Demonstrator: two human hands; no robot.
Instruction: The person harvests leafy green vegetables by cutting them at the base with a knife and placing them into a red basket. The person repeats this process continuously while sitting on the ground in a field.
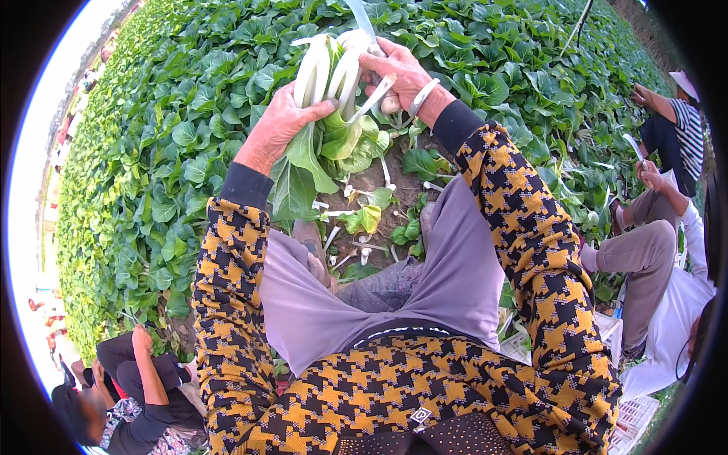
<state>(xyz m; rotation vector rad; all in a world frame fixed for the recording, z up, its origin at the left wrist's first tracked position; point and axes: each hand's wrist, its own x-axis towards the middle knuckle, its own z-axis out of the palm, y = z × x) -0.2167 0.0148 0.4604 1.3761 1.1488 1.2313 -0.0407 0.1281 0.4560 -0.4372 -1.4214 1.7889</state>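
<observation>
My left hand (284,125) grips a bunch of leafy greens, probably bok choy (314,74). The thick white stems point up and away, while the green leaves hang down over my wrist side. My right hand (402,74) is closed around the handle of a knife (362,18), its pale blade reaching past the far side of the bunch. Right-hand fingers lie against the stem bases, and where the blade's edge meets them is hidden. One loose stalk (375,98) sticks out toward the right wrist. Between my feet, cut stem ends (365,255) and a yellowed leaf (369,218) lie on soil.
Dense growing greens (187,136) fill the ground ahead and leftward. To the right sit a person in a white top (677,318), holding a knife (632,149), and another in stripes (687,136). Another person (136,392) crouches lower left. White plastic crates (634,424) stand at lower right.
</observation>
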